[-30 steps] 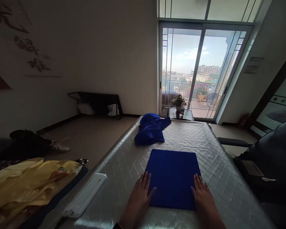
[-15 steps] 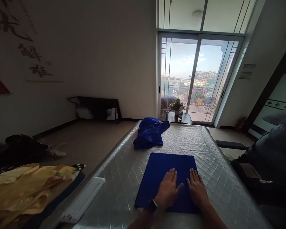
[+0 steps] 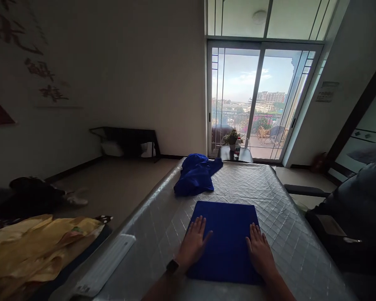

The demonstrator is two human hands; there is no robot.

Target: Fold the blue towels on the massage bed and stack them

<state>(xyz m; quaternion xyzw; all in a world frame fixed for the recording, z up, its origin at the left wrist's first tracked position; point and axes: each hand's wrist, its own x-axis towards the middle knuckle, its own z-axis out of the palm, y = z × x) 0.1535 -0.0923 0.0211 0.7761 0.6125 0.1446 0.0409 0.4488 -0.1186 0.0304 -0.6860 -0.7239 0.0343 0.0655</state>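
A flat, squared blue cloth (image 3: 225, 238), apparently a folded garment, lies on the silver quilted table cover (image 3: 156, 234). My left hand (image 3: 194, 240) rests on its left edge, palm down with fingers stretched and thumb apart; a dark watch (image 3: 172, 266) is on that wrist. On the right edge lies my right hand (image 3: 259, 246), also flat with its fingers extended. Neither hand grips anything. Farther back on the table, toward the left, is a crumpled blue garment (image 3: 196, 175).
A pale plastic board (image 3: 108, 263) lies along the table's left edge. Yellow clothes (image 3: 34, 246) are heaped at the lower left. To the right stands a dark chair (image 3: 360, 200). Beyond the table's far end, a small table holds a potted plant (image 3: 232, 138) and a bottle (image 3: 237, 147).
My left hand has slid left across the blue cloth, from its middle to its left edge. My right hand stays in about the same place on the right edge.
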